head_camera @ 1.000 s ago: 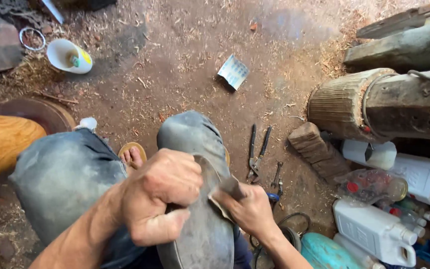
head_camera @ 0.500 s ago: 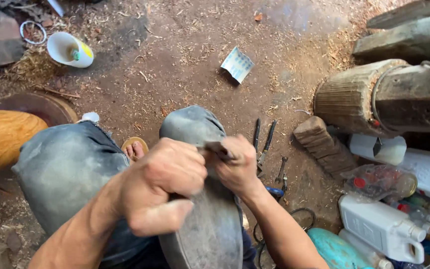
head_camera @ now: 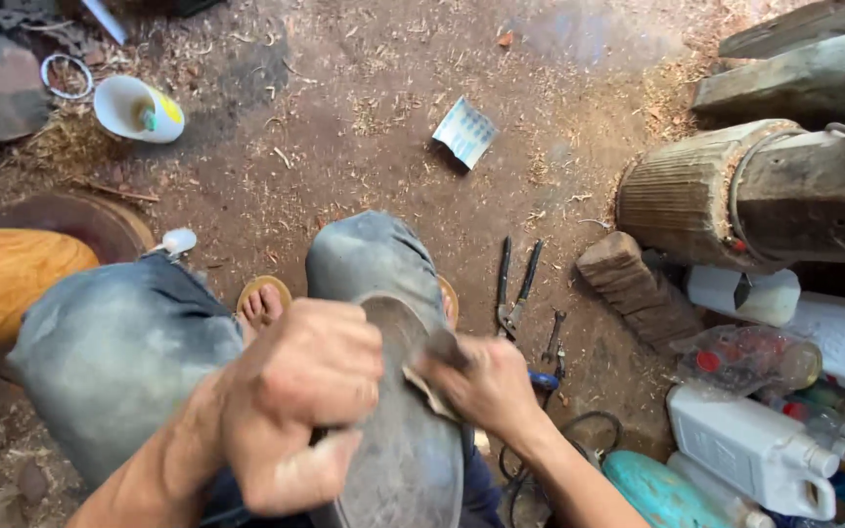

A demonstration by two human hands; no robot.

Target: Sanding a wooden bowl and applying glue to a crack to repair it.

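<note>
Head view. The left hand, lower centre of the frame, is curled into a closed fist over the upper left edge of a dark, curved metal piece, fingers wrapped around its rim. The right hand, just right of centre, is closed around a small folded scrap of abrasive sheet and presses it against the piece's upper right edge. The metal piece runs from between the two hands down to the bottom edge of the frame, resting over the person's right knee in faded denim. The two hands sit on opposite sides of the piece, close together but not touching.

Surroundings: a pair of pliers lies on the dirt floor right of the knee. White plastic jugs stand at lower right. A white cup lies at upper left. A ribbed wooden block sits at right.
</note>
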